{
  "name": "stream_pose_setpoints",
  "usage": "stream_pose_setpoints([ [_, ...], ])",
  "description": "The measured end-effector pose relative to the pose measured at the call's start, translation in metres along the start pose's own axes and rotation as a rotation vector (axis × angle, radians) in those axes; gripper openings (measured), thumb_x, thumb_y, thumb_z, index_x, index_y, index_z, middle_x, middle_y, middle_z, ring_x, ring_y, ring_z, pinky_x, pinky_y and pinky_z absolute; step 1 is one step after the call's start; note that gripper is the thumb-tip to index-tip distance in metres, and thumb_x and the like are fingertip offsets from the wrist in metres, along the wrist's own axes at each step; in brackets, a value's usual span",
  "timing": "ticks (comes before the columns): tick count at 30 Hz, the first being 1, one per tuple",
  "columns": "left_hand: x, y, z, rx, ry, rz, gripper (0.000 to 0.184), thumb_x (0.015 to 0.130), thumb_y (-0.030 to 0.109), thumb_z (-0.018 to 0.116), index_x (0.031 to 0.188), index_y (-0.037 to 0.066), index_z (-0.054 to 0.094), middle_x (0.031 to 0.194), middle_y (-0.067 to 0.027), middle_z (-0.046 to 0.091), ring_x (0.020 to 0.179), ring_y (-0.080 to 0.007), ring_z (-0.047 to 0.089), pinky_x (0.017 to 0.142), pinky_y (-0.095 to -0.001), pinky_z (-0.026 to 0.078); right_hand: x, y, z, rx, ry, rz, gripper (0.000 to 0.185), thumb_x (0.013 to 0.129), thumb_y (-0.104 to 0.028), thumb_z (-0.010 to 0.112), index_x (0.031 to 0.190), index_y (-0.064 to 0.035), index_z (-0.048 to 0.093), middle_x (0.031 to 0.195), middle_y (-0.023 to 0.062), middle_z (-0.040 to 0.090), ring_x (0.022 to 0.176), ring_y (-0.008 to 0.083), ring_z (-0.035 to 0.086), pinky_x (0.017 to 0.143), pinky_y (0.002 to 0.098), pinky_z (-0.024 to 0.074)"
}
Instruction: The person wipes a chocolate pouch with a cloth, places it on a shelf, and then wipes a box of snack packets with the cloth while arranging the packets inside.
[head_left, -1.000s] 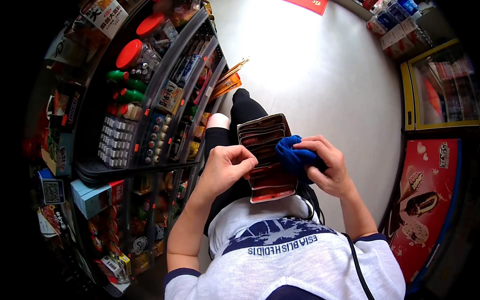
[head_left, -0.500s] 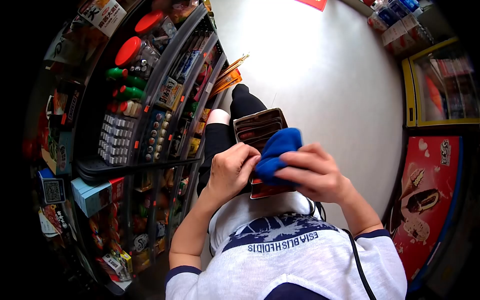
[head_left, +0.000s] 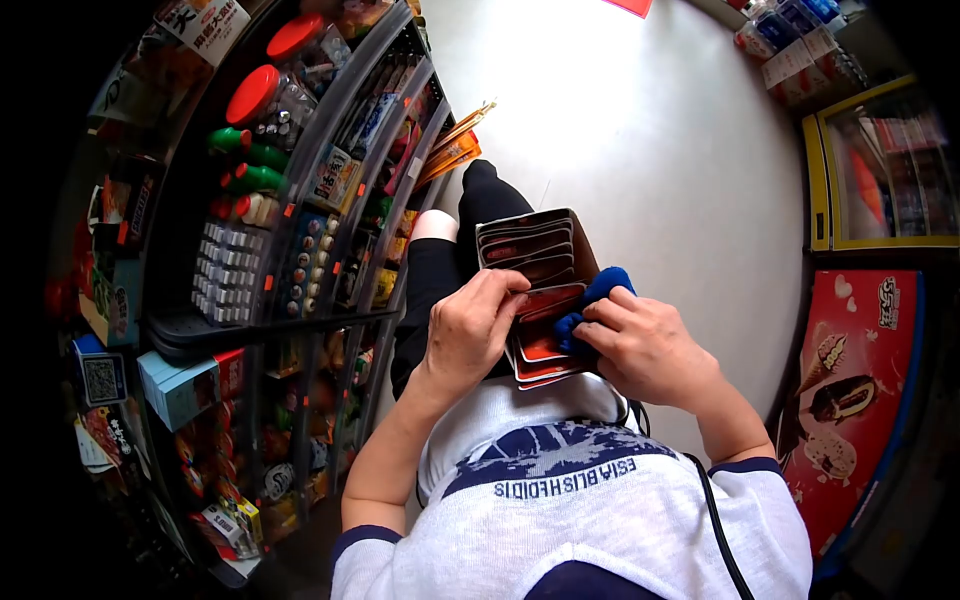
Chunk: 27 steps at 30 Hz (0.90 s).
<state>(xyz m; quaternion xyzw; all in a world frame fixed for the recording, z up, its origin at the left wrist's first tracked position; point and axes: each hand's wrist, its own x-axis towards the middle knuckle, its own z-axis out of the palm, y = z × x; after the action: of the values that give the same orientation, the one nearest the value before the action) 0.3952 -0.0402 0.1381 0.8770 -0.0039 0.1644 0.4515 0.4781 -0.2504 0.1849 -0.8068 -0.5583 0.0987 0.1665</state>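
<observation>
In the middle of the head view, an open box stands before my lap, with several thin, dark and red flat packets standing in a row inside it. My left hand is at the box's left side, thumb and forefinger pinched together at the packets' edges; what lies between the fingertips is hidden. My right hand grips a crumpled blue cloth against the box's right side. Part of the cloth is covered by the fingers.
On the left, a shelf rack carries snacks, bottles and red-lidded jars. Orange packets stick out from it. At right are a yellow-framed glass cabinet and a red freezer with ice-cream pictures. A black cord hangs over my shirt.
My right hand has moved the blue cloth down and right, from over the box to its right side, uncovering more packets. My left hand stays pinched, slightly higher and further right.
</observation>
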Motion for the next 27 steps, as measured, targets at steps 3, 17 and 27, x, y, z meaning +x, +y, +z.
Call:
stream_pose_setpoints([
  [3,-0.007,-0.005,-0.005,-0.023,-0.092,0.127,0.015,0.078,-0.008,0.064,0.089,0.001,0.065,0.088,-0.0118,0.062,0.073,-0.0252,0.063,0.062,-0.0317,0.050,-0.001,0.002,-0.019,0.179,0.082,0.057,0.038,0.060,0.003,0.062,0.096,-0.0073,0.068,0.098,0.0092,0.064,0.090,0.0264,0.063,0.075,0.0361,0.0537],
  [17,-0.011,-0.009,-0.002,0.192,-0.070,0.303,0.018,0.074,-0.004,0.065,0.091,0.003,0.060,0.085,-0.0094,0.058,0.073,-0.0256,0.060,0.064,-0.0337,0.051,0.009,0.001,0.007,0.151,0.263,-0.249,0.033,0.067,-0.006,0.070,0.100,-0.0112,0.072,0.116,0.0040,0.063,0.091,0.0239,0.056,0.077,0.0348,0.0510],
  [27,-0.011,-0.010,0.004,0.202,-0.016,0.310,0.019,0.073,-0.005,0.063,0.090,0.002,0.059,0.084,-0.0094,0.057,0.074,-0.0251,0.059,0.065,-0.0343,0.051,-0.012,0.010,-0.008,-0.151,-0.001,-0.091,0.019,0.069,-0.009,0.067,0.088,-0.0105,0.072,0.110,-0.0002,0.061,0.096,0.0197,0.053,0.076,0.0312,0.0469],
])
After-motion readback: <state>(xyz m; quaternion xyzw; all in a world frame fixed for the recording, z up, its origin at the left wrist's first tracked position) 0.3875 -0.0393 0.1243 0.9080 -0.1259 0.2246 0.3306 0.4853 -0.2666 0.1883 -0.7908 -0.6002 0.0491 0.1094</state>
